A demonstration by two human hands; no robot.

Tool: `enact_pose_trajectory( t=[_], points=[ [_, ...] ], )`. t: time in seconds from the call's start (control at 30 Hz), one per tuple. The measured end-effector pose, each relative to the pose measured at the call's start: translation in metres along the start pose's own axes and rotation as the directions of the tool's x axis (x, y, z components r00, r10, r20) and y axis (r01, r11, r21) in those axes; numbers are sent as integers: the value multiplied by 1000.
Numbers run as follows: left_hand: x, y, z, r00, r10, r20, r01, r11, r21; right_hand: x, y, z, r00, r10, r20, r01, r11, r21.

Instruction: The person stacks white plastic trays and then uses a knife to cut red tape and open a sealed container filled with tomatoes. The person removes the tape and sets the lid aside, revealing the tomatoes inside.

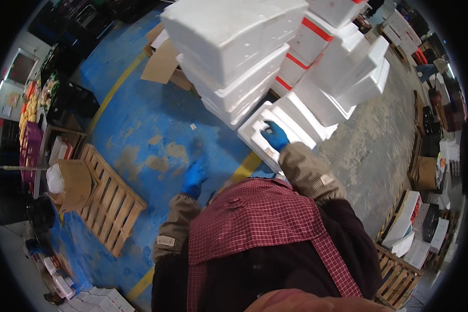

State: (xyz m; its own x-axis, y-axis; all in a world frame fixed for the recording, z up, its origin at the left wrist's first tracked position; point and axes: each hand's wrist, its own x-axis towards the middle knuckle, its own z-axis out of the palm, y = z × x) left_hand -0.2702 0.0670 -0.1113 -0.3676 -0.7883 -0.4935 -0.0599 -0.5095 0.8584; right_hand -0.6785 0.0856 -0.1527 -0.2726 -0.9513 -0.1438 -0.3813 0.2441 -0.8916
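Blue painted floor, worn in patches, crossed by a yellow line; bare grey concrete lies to the right. A wooden pallet lies at left, a cardboard box beside it. Ahead: a tall stack of white foam boxes; behind it to the right, more boxes with red bands. White foam piece sits low, just right of the tall stack's base. Right hand, blue-gloved, touches it, fingers bent; cannot tell whether they pinch it. Left hand, also gloved, hangs over the floor, fingers loosely spread, well apart from the foam.
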Motion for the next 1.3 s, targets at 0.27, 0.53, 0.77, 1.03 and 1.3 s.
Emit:
enact_pose_trajectory(
  t=[0.27, 0.53, 0.77, 1.03, 1.3],
  points=[
    [-73, 3, -107, 919, -251, -303, 35, 820, -572, 125, -140, 166, 913, -14, 408, 45, 997, -66],
    [-37, -12, -231, 875, -405, -265, 174, 774, -608, 218, 7, 187, 983, 144, 113, -173, 933, 316],
    [80, 104, -374, 876, -376, -302, 200, 852, -483, 197, 32, 205, 873, 372, -315, -404, 914, -43],
    [204, 249, -527, 905, -236, -354, -30, 795, -605, 416, -203, 480, 835, 153, 528, -98, 987, -131],
    [327, 353, -701, 961, -189, -201, 34, 805, -592, 612, -362, 683, 883, 168, 438, -166, 985, -43]
  ],
)
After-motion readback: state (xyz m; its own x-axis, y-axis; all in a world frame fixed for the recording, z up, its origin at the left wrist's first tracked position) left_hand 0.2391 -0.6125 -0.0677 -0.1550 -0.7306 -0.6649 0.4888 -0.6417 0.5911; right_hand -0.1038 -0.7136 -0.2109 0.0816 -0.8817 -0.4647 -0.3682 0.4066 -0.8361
